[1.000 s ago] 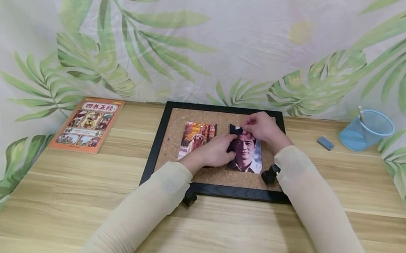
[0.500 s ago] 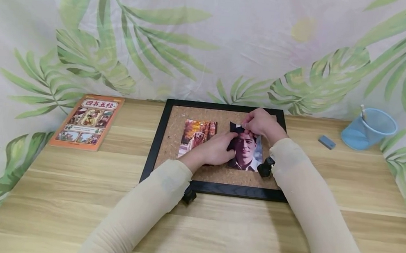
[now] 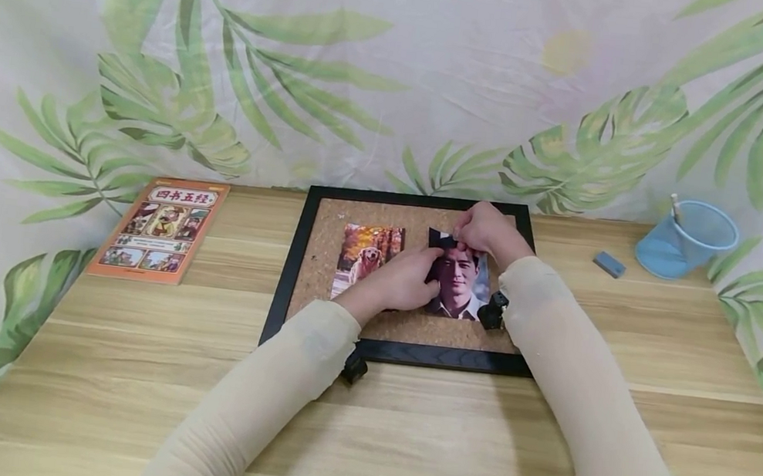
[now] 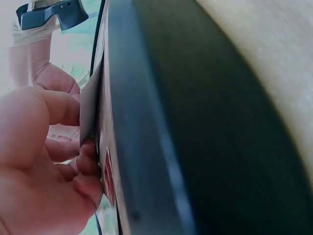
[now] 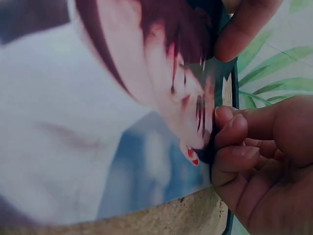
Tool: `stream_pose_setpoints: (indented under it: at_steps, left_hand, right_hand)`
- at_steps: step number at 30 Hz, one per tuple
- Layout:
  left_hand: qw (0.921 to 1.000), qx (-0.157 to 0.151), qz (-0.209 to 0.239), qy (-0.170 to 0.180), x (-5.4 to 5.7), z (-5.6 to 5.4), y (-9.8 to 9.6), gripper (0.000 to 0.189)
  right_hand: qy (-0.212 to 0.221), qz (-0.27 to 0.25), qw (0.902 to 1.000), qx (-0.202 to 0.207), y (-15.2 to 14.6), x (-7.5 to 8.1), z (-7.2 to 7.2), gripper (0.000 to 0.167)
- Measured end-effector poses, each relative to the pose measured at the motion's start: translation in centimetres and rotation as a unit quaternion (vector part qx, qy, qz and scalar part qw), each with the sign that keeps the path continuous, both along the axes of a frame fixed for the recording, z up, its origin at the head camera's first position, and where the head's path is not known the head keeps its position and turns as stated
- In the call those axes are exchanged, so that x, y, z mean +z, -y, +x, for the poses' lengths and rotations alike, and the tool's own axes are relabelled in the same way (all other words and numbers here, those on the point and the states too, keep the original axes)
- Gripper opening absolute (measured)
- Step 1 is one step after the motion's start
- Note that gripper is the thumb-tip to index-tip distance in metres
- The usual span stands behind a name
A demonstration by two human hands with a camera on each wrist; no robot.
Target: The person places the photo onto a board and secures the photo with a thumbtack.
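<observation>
A portrait photo (image 3: pixel 459 285) stands upright on the right part of a black-framed cork board (image 3: pixel 406 331). My left hand (image 3: pixel 401 280) grips its left edge, thumb below and fingers above. In the left wrist view the photo (image 4: pixel 89 110) shows edge-on, its edge between the thumb and fingers. My right hand (image 3: pixel 490 230) pinches at the photo's top edge; the right wrist view has its thumb and curled fingertips right at that edge, and whatever may lie between them is hidden. A dog photo (image 3: pixel 355 255) sits left on the board, partly covered by the left hand.
An orange book (image 3: pixel 159 230) lies at the left of the wooden table (image 3: pixel 429 445). To the right are a small blue eraser-like block (image 3: pixel 609 264) and a blue mesh pen cup (image 3: pixel 684 243) with a pencil-like stick. A leaf-patterned cloth hangs behind.
The right forearm and its wrist camera have swung a little left, while the right fingers stay at the photo's top edge. The left hand keeps its grip; the head view shifts slightly.
</observation>
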State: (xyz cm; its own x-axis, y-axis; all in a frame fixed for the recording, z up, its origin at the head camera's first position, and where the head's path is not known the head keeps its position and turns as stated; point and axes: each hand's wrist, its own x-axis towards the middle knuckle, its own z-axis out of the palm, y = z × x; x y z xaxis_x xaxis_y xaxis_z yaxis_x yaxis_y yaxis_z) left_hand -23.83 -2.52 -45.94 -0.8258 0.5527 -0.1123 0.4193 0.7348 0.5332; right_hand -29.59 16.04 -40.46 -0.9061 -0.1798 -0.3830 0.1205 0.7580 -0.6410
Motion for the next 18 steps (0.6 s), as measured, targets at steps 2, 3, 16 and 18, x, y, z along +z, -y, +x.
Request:
stream_pose_setpoints:
  at_steps: [2, 3, 16, 18]
  left_hand:
    - [0.9995, -0.001, -0.021, -0.025, 0.2, 0.3, -0.2, 0.063]
    - [0.9989, 0.002, -0.027, -0.038, 0.2, 0.5, -0.2, 0.062]
    - [0.9887, 0.037, -0.022, -0.144, 5.7, 3.8, 2.8, 0.042]
    - [0.9839, 0.046, 0.016, -0.172, 6.1, 4.1, 3.9, 0.04]
  right_hand:
    - [0.0, -0.017, 0.9998, -0.007, -0.2, 0.0, 0.4, 0.019]
    - [0.001, -0.03, 0.9995, -0.01, -0.3, 0.0, 0.6, 0.02]
    - [-0.152, -0.049, 0.987, 0.015, -3.6, 1.7, 5.4, 0.037]
    - [-0.186, -0.016, 0.9821, 0.025, -4.0, 2.3, 6.6, 0.042]
